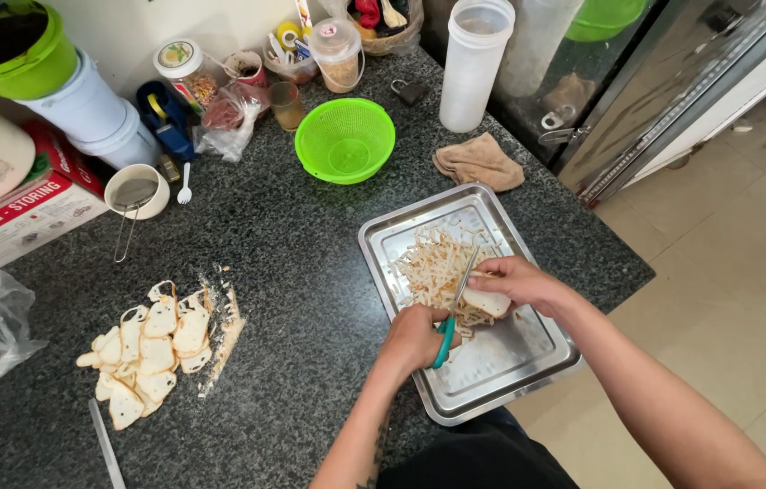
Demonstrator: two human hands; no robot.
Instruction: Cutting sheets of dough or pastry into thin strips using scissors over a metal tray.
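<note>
Head view — two hands, left (415, 337), right (514, 281), one scissors (452, 317), one tray (401, 231)

Steel tray (401, 237): brushed metal, dull sheen. Countertop (283, 263): dark speckled granite, polished. Colander (345, 140): glossy green plastic mesh. Scissors (452, 317): metal blades, smooth teal plastic handles. Rag (478, 162): tan cloth, soft, matt. Tall container (473, 63): translucent white plastic. Bread slices (152, 349): matt, porous.

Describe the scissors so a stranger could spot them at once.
Find the steel tray at the counter's near right edge. Over it, the left hand holds the scissors, blades pointing at the pale strips. Their teal handle is the only such colour on the tray.
</note>
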